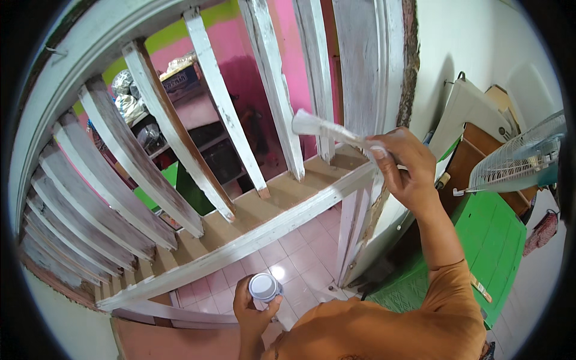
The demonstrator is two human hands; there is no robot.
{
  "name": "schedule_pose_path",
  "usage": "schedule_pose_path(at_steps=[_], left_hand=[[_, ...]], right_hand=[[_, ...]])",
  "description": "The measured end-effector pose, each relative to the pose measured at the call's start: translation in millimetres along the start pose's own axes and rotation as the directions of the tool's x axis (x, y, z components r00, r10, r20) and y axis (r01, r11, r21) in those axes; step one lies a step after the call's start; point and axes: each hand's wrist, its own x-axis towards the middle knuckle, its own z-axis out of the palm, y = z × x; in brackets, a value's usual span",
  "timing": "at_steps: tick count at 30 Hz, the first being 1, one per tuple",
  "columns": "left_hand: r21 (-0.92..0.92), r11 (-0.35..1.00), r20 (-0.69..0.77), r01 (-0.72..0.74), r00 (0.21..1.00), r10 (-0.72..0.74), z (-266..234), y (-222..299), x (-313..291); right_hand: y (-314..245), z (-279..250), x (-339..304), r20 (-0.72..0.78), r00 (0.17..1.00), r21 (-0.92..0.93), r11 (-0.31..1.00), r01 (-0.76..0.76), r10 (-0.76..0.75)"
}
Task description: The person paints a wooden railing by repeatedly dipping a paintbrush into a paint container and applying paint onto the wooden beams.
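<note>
My right hand (405, 165) is closed round the handle of a paintbrush (333, 131), which is smeared with white. Its bristle end lies over a white-painted wooden slat (273, 78); I cannot tell whether it touches. Lower down, my left hand (255, 309) grips a small round paint can (265, 287), with white showing at its top. The slats stand in a row on a wooden sill (264, 207). White covers them unevenly: brown wood shows along the side of one slat (180, 138) and at several lower ends.
To the right are a green table (492, 252) with another brush (481, 289) on it, and a fan (519, 159). Behind the slats, bags and a box (180, 84) sit on shelving against a pink wall. A tiled floor (300, 255) lies below the sill.
</note>
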Motion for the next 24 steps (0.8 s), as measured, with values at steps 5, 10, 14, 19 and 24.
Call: schedule_pose_path(at_steps=[5,10,14,19,24], left_hand=[[0.009,0.999,-0.008,-0.037,0.999,0.037,1,0,2],[-0.002,0.997,-0.035,-0.076,0.996,0.076,-1,1,2],[0.003,0.995,-0.091,-0.101,0.991,0.101,-3,5,0],[0.131,0.984,-0.102,-0.124,0.985,0.138,-12,13,-4],[0.162,0.981,-0.182,-0.110,0.973,0.139,-22,23,-16]], right_hand=[[-18,0,3,-0.129,0.954,0.137,0.958,-0.254,0.271],[-36,2,-11,-0.085,0.909,0.355,0.865,-0.356,0.409],[-49,2,-14,0.007,0.941,0.442,0.843,-0.307,0.339],[-69,13,-11,0.158,0.953,0.577,0.759,-0.300,0.257],[-86,33,-8,0.222,0.974,0.621,0.763,-0.180,0.049]])
